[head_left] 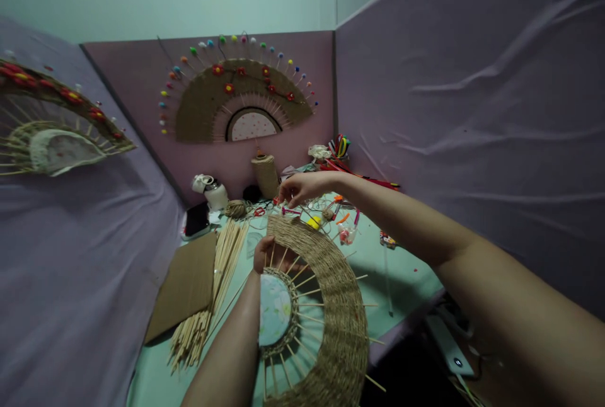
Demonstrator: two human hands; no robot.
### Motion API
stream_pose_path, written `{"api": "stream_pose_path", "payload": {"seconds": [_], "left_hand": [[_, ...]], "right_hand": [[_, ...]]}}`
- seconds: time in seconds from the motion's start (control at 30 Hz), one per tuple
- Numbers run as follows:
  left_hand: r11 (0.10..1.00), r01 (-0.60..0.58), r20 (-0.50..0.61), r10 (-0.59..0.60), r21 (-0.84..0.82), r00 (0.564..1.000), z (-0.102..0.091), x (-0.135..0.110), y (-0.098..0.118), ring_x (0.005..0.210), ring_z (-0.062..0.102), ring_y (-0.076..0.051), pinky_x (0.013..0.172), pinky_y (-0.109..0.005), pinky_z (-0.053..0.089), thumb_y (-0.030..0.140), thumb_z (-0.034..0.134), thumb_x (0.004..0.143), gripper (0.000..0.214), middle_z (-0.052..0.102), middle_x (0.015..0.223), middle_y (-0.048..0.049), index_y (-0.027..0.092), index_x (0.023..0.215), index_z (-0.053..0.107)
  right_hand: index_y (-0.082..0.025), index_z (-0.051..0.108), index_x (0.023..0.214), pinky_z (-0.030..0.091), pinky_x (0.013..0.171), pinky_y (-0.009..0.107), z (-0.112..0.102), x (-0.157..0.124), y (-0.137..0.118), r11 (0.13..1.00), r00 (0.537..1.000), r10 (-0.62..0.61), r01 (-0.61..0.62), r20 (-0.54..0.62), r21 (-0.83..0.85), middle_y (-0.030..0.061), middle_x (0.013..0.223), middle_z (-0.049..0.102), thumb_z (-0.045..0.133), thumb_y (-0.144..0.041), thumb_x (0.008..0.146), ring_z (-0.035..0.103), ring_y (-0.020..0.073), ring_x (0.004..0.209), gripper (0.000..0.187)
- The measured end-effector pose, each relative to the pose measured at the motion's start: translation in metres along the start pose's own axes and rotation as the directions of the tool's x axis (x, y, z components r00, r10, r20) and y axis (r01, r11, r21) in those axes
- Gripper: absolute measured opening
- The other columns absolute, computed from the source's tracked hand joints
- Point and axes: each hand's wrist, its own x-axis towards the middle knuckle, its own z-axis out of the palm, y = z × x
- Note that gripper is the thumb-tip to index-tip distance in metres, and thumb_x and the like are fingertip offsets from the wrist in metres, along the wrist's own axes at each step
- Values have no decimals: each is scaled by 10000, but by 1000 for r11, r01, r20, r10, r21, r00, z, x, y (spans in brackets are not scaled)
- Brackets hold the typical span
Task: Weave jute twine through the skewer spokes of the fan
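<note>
A half-round woven jute fan [331,306] on wooden skewer ribs lies on the green table [406,281], with a pale flowered centre [274,309]. My left hand [267,256] is closed on the fan's ribs near its upper inner edge. Beyond the fan's top edge, my right hand [302,188] reaches forward, its fingers pinched over the small craft items [326,212]. What the pinch holds is too small to make out.
A bundle of skewers [210,293] and a cardboard sheet [184,284] lie left of the fan. A jute twine spool [265,175], a small twine ball [235,208], a jar [215,193] and a phone [196,219] stand at the back. Finished fans hang on the partitions [241,101].
</note>
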Motion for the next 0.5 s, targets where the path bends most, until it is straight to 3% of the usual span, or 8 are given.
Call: {"api": "stream_pose_path", "payload": {"seconds": [0.1, 0.27, 0.5], "left_hand": [[1000, 3, 7, -3, 2, 1000, 1, 1, 0, 1119, 511, -314, 866, -537, 405, 343, 452, 727, 495, 612, 1183, -115, 186, 1180, 572], [1000, 7, -6, -7, 7, 1000, 8, 1, 0, 1106, 516, -323, 885, -537, 386, 336, 472, 716, 492, 629, 1143, -115, 172, 1165, 589], [999, -15, -34, 17, 46, 999, 11, 1, 0, 1132, 492, -352, 894, -548, 371, 518, 494, 717, 573, 616, 1160, -113, 205, 1191, 568]], "right_hand": [[-116, 582, 942, 382, 605, 185, 4, 7, 9, 974, 999, 22, -32, 47, 225, -25, 738, 551, 611, -121, 771, 479, 57, 638, 174], [-123, 577, 887, 391, 580, 176, 21, 15, 37, 816, 994, 69, -107, 87, 568, -41, 699, 552, 655, -129, 732, 492, 45, 601, 173], [-130, 601, 874, 445, 604, 193, 42, 23, 56, 660, 984, 0, -133, 177, 739, -29, 718, 600, 769, -235, 631, 562, 71, 637, 314]]}}
